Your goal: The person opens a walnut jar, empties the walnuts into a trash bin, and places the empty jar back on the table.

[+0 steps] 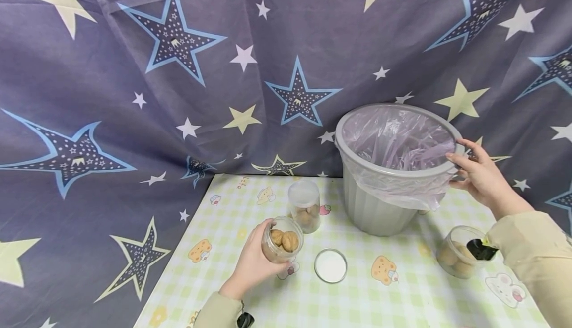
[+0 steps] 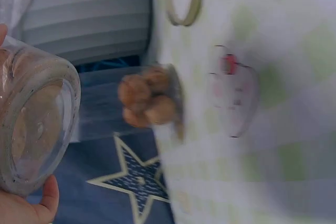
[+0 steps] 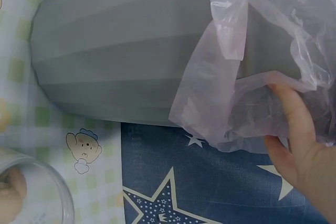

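Observation:
My left hand [image 1: 259,263] grips a clear jar [image 2: 39,114] from its left side. Several walnuts [image 1: 284,240] lie in that jar, whose open mouth shows in the head view; in the left wrist view its round base hangs above the tabletop. My right hand [image 1: 484,176] holds the right rim of a grey trash bin [image 1: 380,214], fingers curled at the edge. A thin pinkish bin liner [image 3: 210,98] is folded over the rim, and part of it covers the fingertips in the right wrist view. The bin stands upright at the back of the table.
Behind the held jar stands another clear jar [image 1: 305,194] with walnuts inside. A round white lid [image 1: 330,265] lies on the checked tablecloth [image 1: 348,303]. A third jar [image 1: 451,261] with walnuts sits by the right forearm. A star-patterned curtain [image 1: 192,109] hangs behind.

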`<state>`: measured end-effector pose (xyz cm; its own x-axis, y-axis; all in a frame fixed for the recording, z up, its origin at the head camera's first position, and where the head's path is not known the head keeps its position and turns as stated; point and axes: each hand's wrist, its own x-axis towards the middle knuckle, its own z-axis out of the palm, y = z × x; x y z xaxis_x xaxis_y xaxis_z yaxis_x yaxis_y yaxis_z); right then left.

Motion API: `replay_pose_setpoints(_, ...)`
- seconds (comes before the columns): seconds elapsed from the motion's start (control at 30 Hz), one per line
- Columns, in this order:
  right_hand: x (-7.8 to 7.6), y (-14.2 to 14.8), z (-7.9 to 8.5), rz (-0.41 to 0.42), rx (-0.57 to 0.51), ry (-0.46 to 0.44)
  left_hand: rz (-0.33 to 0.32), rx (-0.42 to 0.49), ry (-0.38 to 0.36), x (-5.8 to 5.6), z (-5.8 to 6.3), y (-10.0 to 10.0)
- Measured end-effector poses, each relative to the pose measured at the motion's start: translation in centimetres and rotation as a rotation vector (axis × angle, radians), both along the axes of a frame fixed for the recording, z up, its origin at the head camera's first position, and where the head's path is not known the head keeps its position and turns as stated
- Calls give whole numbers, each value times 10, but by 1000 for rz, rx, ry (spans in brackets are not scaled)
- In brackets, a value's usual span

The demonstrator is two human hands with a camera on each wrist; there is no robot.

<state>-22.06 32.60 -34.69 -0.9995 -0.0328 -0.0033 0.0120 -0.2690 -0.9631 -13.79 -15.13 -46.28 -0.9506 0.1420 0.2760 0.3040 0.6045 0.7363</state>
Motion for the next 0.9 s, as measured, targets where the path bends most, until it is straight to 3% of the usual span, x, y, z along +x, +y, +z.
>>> replay_pose_setpoints(0.17,0,-1,0,-5,-17,8,-23,-5,46,-6,24,8)
replay_pose_setpoints(0.3,-2,-2,-1,-11,40,-16,-23,-8,59,-10,39,14)
replay_pose_setpoints(0.43,-5,-3,-1,-15,100,-39,-28,-32,114,-17,51,20)
replay_pose_setpoints(0.6,-4,-3,-1,-21,95,-46,-56,-50,201,-30,65,31)
replay_pose_setpoints(0.9,-2,0,-3,-33,84,-35,-73,-100,261,-50,87,56)
